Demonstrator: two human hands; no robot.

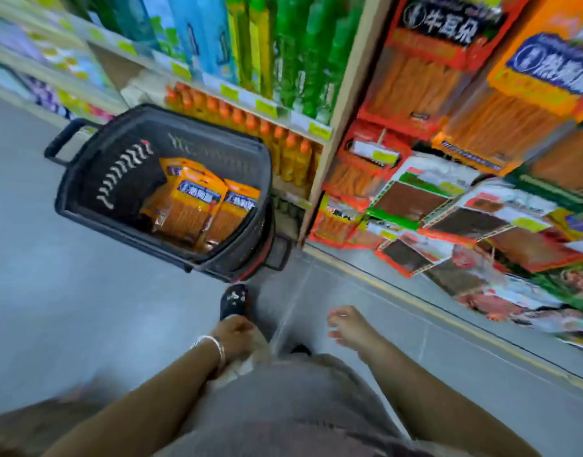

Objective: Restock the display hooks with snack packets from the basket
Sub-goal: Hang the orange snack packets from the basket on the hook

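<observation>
Bare floor [85, 308] stretches between the basket [118, 231] holding snack packets [191, 206] and the hanging packets [412, 201]. The right hand [344, 328] has its fingers released. The left hand [237, 334] is too blurred to tell.

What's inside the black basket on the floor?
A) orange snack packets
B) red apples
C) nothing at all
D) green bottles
A: the basket holds a few orange snack packets, standing together on its right side.
</observation>
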